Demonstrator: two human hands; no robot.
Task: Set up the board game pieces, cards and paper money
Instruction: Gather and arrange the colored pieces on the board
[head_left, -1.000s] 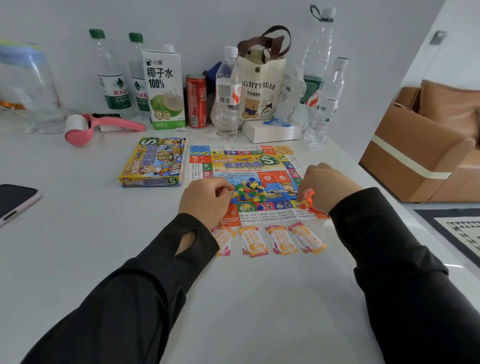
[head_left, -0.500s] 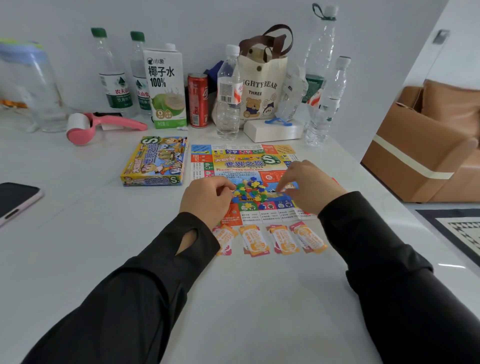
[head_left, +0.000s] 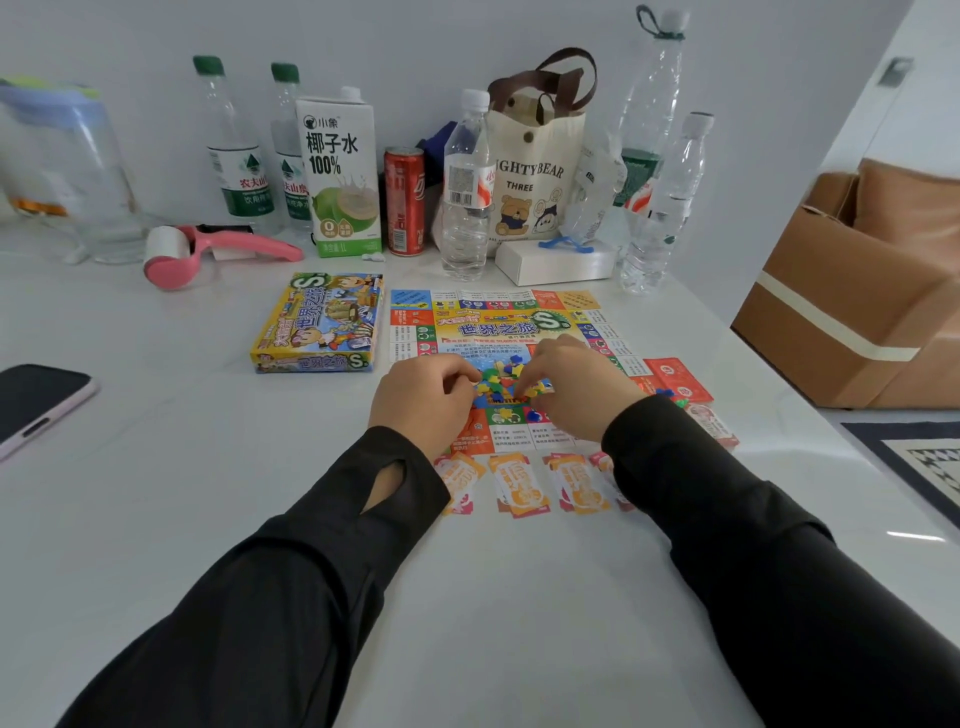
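while the right hand (head_left: 576, 387) was at the right edge of the board (head_left: 498, 318) a second ago, it now pinches into the pile of coloured pieces (head_left: 503, 375) mid-board. left hand (head_left: 422, 401) rests curled, touching the pile's left side; whether it holds a piece, i cannot tell.

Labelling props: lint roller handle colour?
Pink; the lint roller handle shows best in the head view.

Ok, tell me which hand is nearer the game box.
Left. The left hand sits on the board just right of the game box, nearer the person; the right hand is farther right, across the pile of small pieces.
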